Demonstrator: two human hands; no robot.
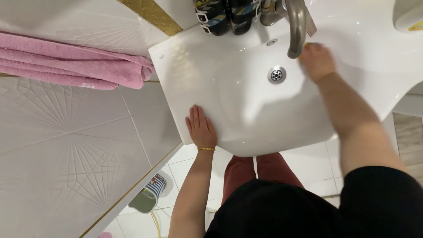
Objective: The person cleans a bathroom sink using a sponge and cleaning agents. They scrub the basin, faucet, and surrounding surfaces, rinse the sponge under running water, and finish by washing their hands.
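Two hands, left hand (pixel 200 128) flat on glossy white sink (pixel 229 88), right hand (pixel 316 61) blurred

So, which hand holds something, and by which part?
The right hand covers something yellow beside the faucet; the grip is hidden. The left hand rests flat on the sink rim.

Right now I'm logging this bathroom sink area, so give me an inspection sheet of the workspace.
Surface: white sink, glossy, bare; drain open.
Job's things: a small yellow thing under the right hand, beside the tap; too hidden to name.
Clutter: two dark bottles on the back rim.
Hands: left hand flat on the front rim, with a gold bracelet; right hand in the basin by the tap, blurred.
Cables: nothing seen.
Surroundings: pink towel hanging on the tiled wall; striped cup on the floor below.
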